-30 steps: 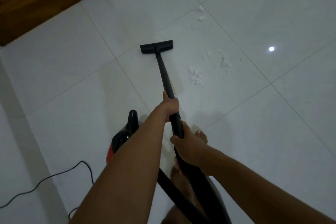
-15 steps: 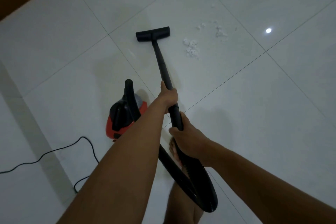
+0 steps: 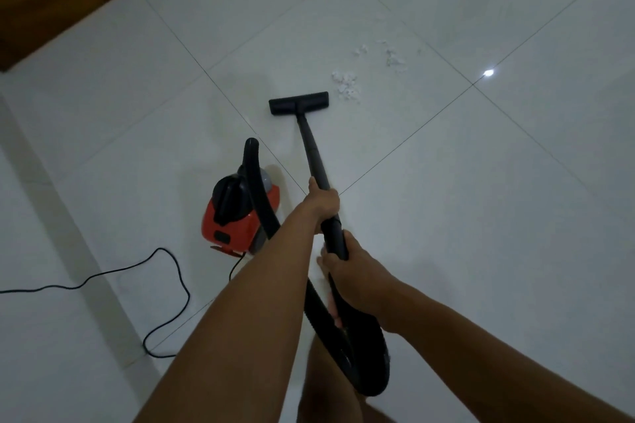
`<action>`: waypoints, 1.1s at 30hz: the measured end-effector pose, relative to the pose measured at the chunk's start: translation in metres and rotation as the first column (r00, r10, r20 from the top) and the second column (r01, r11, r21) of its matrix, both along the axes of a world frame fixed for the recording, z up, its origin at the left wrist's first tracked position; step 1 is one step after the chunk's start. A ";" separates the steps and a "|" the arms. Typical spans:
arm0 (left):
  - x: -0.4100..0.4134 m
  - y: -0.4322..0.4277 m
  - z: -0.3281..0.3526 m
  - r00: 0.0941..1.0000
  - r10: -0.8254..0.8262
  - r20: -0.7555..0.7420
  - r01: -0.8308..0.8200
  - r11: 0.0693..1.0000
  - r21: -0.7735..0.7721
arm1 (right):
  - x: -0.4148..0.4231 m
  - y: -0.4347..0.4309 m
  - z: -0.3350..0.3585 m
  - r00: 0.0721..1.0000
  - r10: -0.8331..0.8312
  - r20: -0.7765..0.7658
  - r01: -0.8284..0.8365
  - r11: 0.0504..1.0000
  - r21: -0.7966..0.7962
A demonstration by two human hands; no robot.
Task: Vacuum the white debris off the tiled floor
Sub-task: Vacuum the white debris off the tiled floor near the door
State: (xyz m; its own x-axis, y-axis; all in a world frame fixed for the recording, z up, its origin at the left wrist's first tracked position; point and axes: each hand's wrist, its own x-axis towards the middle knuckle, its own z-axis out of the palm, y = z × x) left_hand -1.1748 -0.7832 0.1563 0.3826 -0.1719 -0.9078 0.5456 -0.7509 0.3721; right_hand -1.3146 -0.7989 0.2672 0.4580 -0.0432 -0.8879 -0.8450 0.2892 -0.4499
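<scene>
Both hands wrap the black wand (image 3: 314, 156), left hand (image 3: 322, 200) above right hand (image 3: 350, 266), floor head (image 3: 298, 103) mid-frame just beside the nearest white debris (image 3: 345, 84), more scattered toward the upper right, red canister (image 3: 237, 213) left.

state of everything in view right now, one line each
left hand, grips the wand, nearer the nozzle
right hand, grips the wand's near end
nozzle, flat on the floor, just short of the debris
debris, scattered on the floor, not picked up
vacuum, upright on the floor, left of the wand
cord, trailing loose across the floor
</scene>
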 end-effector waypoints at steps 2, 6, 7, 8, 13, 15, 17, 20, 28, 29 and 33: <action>-0.014 0.007 0.005 1.000 -0.030 -0.002 0.030 1.000 0.010 | -0.016 0.010 0.005 1.000 -0.013 0.006 0.013 1.000 -0.001; -0.040 0.016 0.010 0.996 -0.089 -0.004 0.089 0.995 0.046 | -0.043 0.023 0.013 0.999 -0.035 0.033 0.035 0.999 -0.015; -0.047 0.017 0.011 0.995 -0.099 -0.004 0.099 0.994 0.046 | -0.050 0.025 0.014 0.999 -0.028 0.034 0.030 0.999 -0.038; -0.054 0.018 0.012 0.994 -0.110 -0.003 0.110 0.993 0.043 | -0.056 0.027 0.016 0.999 -0.024 0.036 0.027 0.998 -0.064; -0.083 0.017 0.013 0.987 -0.161 -0.020 0.161 0.986 0.032 | -0.087 0.033 0.021 0.996 -0.080 0.035 0.081 0.996 -0.038; -0.089 0.015 0.014 0.985 -0.168 -0.031 0.169 0.985 0.021 | -0.093 0.032 0.019 0.996 -0.083 0.025 0.084 0.995 -0.052; -0.092 0.012 0.008 0.985 -0.172 -0.027 0.172 0.985 0.005 | -0.097 0.030 0.015 0.994 -0.106 0.036 0.107 0.993 -0.042; -0.094 0.008 -0.004 0.979 -0.204 0.010 0.204 0.979 -0.005 | -0.100 0.027 0.005 0.993 -0.112 0.045 0.115 0.991 -0.065; -0.107 0.011 -0.038 0.979 -0.199 0.049 0.201 0.979 -0.034 | -0.109 0.038 -0.030 0.993 -0.115 0.036 0.118 0.987 -0.110; -0.108 0.012 -0.040 0.978 -0.201 0.051 0.203 0.979 -0.032 | -0.110 0.039 -0.032 0.993 -0.111 0.042 0.115 0.985 -0.128; -0.113 0.020 -0.050 0.974 -0.210 0.080 0.214 0.976 -0.047 | -0.114 0.049 -0.037 0.995 -0.093 0.020 0.095 0.986 -0.140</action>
State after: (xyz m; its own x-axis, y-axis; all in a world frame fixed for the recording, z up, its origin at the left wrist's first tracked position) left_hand -1.2882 -0.7632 0.1065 0.3983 -0.3049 -0.8651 0.3452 -0.8240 0.4493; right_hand -1.4288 -0.7503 0.2300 0.4575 -0.2106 -0.8639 -0.8108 0.3003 -0.5025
